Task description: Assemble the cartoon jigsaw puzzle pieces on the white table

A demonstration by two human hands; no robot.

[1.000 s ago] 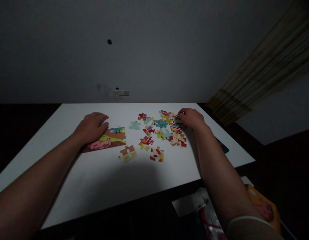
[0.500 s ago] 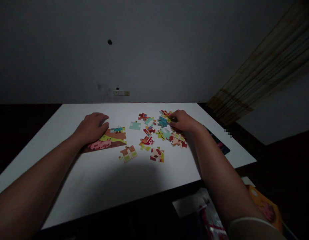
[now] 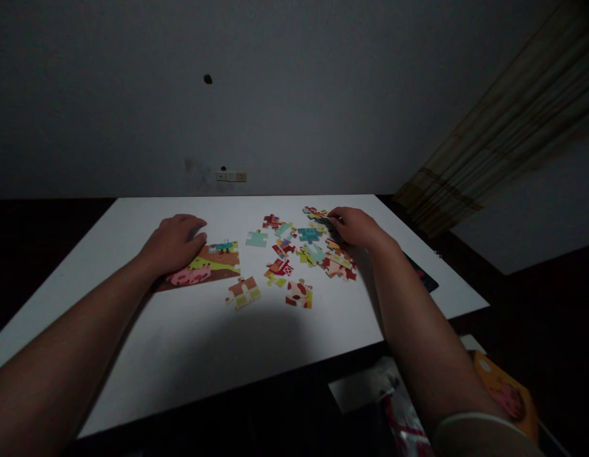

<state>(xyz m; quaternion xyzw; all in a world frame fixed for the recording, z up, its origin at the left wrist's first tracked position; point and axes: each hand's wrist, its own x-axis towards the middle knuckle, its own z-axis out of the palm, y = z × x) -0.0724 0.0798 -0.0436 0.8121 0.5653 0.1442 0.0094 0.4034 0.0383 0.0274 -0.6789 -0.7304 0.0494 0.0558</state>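
My left hand lies flat, fingers loosely curled, on the left part of an assembled puzzle section showing a pink pig and brown ground. My right hand rests among several loose coloured puzzle pieces at the far right of the white table; its fingertips are pinched on a small piece at the pile's far edge. Two joined bits, a brown one and a red-spotted one, lie nearer me. A teal piece lies alone between the hands.
A dark flat object lies on the table by my right forearm. Below the table's near right corner sit an orange box and a plastic bag. A wall with a socket stands behind; a curtain hangs at right.
My right hand slid left over the loose pieces, then shifted slightly farther back to the pile's far edge. My left hand stayed on the assembled section.
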